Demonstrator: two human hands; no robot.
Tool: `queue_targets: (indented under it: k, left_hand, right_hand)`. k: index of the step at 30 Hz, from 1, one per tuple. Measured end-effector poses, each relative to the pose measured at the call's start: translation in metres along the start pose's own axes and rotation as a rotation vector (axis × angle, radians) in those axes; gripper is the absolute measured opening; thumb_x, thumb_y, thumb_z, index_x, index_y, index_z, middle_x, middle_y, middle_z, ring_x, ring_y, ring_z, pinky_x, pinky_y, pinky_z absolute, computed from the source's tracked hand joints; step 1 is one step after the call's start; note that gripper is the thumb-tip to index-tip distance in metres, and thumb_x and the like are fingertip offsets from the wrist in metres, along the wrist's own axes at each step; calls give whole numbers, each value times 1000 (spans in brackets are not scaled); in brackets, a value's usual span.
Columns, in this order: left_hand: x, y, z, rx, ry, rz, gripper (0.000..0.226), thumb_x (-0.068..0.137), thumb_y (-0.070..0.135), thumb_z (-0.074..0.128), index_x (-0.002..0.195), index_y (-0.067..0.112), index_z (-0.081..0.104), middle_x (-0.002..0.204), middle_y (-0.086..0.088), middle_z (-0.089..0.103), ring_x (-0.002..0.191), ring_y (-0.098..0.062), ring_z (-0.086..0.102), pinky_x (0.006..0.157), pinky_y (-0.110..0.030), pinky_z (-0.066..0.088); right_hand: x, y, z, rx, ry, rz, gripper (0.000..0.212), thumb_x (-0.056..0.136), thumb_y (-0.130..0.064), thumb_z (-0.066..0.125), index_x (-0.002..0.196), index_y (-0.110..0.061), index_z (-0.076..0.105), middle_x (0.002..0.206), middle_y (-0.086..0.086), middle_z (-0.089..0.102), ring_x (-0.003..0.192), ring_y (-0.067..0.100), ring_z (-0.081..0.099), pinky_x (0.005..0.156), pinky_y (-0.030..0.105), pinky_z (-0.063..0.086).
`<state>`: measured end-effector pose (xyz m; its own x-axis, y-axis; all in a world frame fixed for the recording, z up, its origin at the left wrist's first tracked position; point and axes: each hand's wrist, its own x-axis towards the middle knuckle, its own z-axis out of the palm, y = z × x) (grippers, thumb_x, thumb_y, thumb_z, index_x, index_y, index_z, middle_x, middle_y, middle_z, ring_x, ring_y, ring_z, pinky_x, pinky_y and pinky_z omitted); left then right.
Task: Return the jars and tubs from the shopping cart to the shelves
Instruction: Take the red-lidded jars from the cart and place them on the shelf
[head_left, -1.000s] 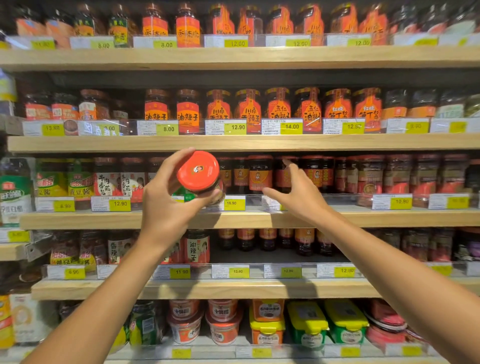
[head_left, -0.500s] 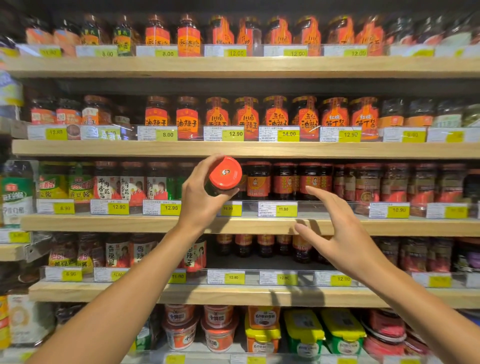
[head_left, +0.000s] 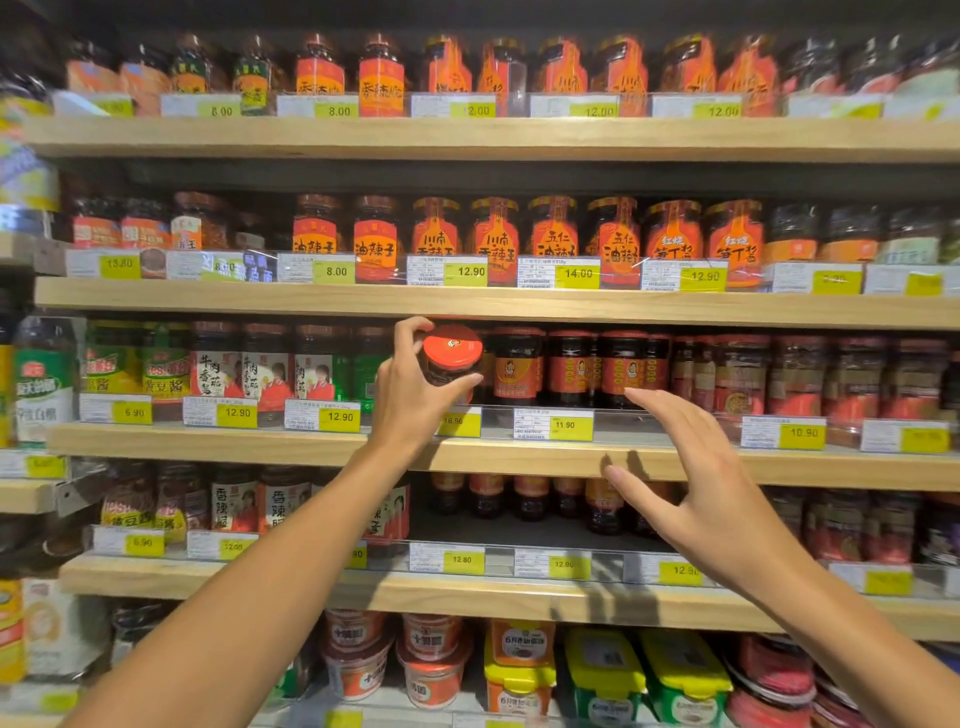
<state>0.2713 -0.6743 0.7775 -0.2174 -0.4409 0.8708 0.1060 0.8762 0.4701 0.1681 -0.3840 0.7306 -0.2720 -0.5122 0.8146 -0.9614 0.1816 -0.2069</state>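
Left hand (head_left: 410, 395) grips one red-lidded jar (head_left: 451, 358); right hand (head_left: 706, 488) spread, holding nothing.

Whole view is basically one wall of light wooden shelving (head_left: 519, 139), five boards stacked up with dark backing behind them, and the top board is my landmark here. Right below it the second board (head_left: 467, 304) carries a row of white-and-yellow price tags (head_left: 558, 272) clipped along its front edge, and further down the third (head_left: 208, 441) and fourth (head_left: 467, 597) boards have the same tag strips behind clear plastic rails. Lighting is warm and comes from above, brightest on the board edges and murky in the gap above the top board; far left of it a second shelf unit (head_left: 26, 493) pokes in, blurry.
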Motion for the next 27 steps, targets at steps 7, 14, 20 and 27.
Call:
queue_targets:
  k: [7,14,20,27]
  left_hand:
    - [6,6,9,129,-20,-80,82,70,46,86,128,12,39,127,-16,62,119,-27,57,84,-34,46]
    - [12,16,12,62,67,-204,74,74,52,81,119,1,53,103,-2,57,93,-17,52,72,-28,40]
    - [27,18,17,186,57,-275,70,68,68,76,89,3,60,85,-9,65,78,-27,63,64,-45,56]
    - [32,24,22,352,-71,-301,59,76,59,77,84,3,63,82,-9,63,77,-30,62,61,-36,45]
  right_hand:
    - [-4,-5,-12,-59,-6,-116,67,94,-58,55,153,-35,33,155,-21,33,149,3,20,118,30,24]
    - [-8,-5,-23,-102,-17,-150,66,94,-57,53,152,-32,35,155,-18,35,149,7,23,120,35,28]
    - [-14,-1,-34,-141,-16,-148,65,94,-56,54,152,-31,36,155,-18,36,150,6,22,119,27,22]
    - [-25,3,-45,-168,-15,-122,66,94,-56,55,152,-32,37,155,-19,36,150,5,22,119,16,13]
